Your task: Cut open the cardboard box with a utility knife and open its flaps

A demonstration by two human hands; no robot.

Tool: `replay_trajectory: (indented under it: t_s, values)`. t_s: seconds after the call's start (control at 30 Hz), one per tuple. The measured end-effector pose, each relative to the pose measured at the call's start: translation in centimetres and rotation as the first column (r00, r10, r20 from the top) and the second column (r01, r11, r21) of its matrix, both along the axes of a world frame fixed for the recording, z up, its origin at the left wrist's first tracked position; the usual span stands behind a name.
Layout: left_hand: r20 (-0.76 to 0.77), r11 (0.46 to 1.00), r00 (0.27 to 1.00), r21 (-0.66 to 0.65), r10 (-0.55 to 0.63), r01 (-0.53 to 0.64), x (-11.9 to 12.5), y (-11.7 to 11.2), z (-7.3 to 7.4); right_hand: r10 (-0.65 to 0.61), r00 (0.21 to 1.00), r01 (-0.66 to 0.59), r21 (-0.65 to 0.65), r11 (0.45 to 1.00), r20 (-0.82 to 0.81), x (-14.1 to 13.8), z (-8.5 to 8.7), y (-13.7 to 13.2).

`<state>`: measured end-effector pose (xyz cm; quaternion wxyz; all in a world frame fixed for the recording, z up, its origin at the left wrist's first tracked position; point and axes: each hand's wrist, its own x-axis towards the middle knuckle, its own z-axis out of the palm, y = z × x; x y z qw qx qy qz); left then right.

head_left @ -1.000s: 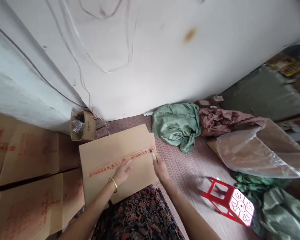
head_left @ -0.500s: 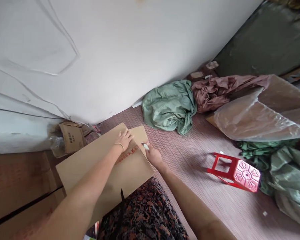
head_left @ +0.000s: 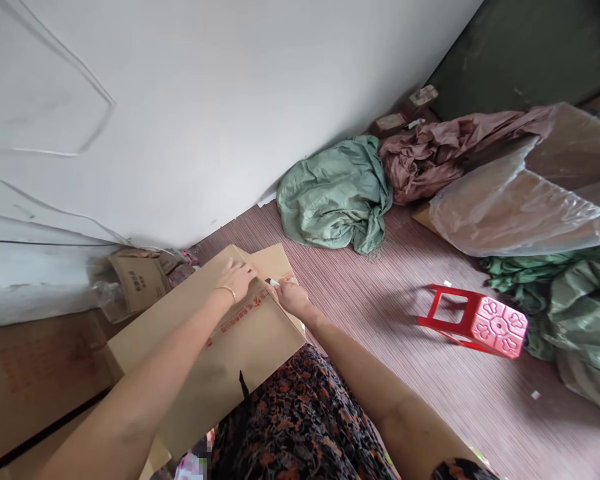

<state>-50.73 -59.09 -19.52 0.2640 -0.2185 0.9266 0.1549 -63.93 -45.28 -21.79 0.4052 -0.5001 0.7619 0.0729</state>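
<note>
A brown cardboard box (head_left: pixel 220 360) sealed with red-printed tape lies in front of my lap. My left hand (head_left: pixel 236 275), a gold bangle on its wrist, rests flat with fingers spread on the box's far top edge. My right hand (head_left: pixel 291 297) is closed round a small pale tool (head_left: pixel 273 283), its tip touching the taped seam near the box's far end. A box flap (head_left: pixel 276 263) sticks out beyond the tool.
A white wall rises just beyond the box. More printed cartons (head_left: pixel 30 373) sit at the left, with a small open carton (head_left: pixel 137 283) by the wall. Green cloth (head_left: pixel 336 195), brown cloth (head_left: pixel 433 157), plastic sheeting (head_left: pixel 523 200) and a tipped red stool (head_left: pixel 480 323) lie on the striped floor.
My left hand moved from the middle of the tape to the box's far edge. My right hand with the tool shifted left along the seam. The view tilted and the box turned.
</note>
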Motion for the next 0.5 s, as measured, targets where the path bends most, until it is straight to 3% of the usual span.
replay_trajectory:
  t_s: [0.23, 0.5]
  values:
    - [0.054, 0.998, 0.998, 0.058, -0.027, 0.024, -1.9, -1.2, -0.3, 0.019, 1.000, -0.018, 0.041, 0.999, -0.006, 0.8, -0.6, -1.4]
    - [0.054, 0.998, 0.998, 0.046, -0.045, 0.043, -1.9, -1.2, -0.7, 0.095, 0.995, -0.093, 0.032, 0.995, -0.040, 0.7, -1.0, -0.9]
